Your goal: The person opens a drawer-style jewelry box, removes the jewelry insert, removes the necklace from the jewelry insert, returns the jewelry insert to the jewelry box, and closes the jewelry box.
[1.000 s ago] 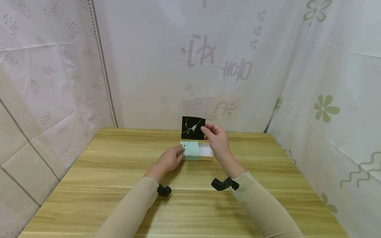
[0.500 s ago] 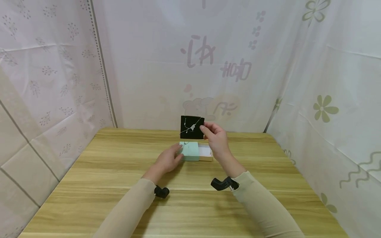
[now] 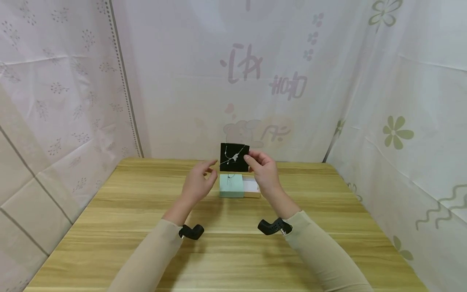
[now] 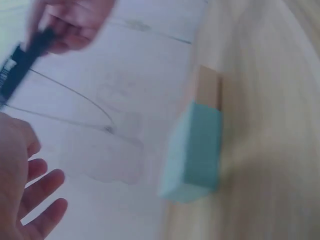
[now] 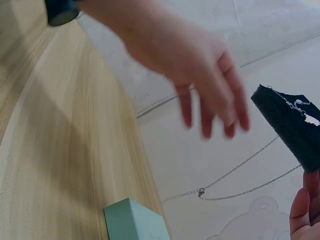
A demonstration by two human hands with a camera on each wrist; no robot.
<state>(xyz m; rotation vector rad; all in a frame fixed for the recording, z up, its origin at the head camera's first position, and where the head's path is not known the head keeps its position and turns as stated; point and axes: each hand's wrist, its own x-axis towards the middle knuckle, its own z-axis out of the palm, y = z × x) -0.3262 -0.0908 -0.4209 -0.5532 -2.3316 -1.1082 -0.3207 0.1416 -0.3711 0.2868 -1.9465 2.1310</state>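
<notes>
My right hand (image 3: 265, 172) pinches the right edge of a square black foam pad (image 3: 239, 166), held upright above the table. On its face lies a silver necklace with a sparkling pendant (image 3: 235, 157). In the right wrist view the rest of its fine chain (image 5: 201, 193) hangs in a loose loop off the pad. My left hand (image 3: 196, 183), fingers loosely bent and holding nothing, hovers just left of the pad. Below stands a mint-green sleeve box (image 3: 231, 189), its pale inner tray (image 3: 251, 186) partly slid out to the right.
The wooden table (image 3: 233, 259) carries the box near its far edge. Patterned white cloth (image 3: 182, 101) hangs behind the table and along both sides. A black camera mount (image 3: 192, 232) sits on my left wrist and another mount (image 3: 270, 227) on my right.
My left hand has let go of the box's left end and risen up and to the left, towards the pad's left side. The right hand keeps the pad almost where it was.
</notes>
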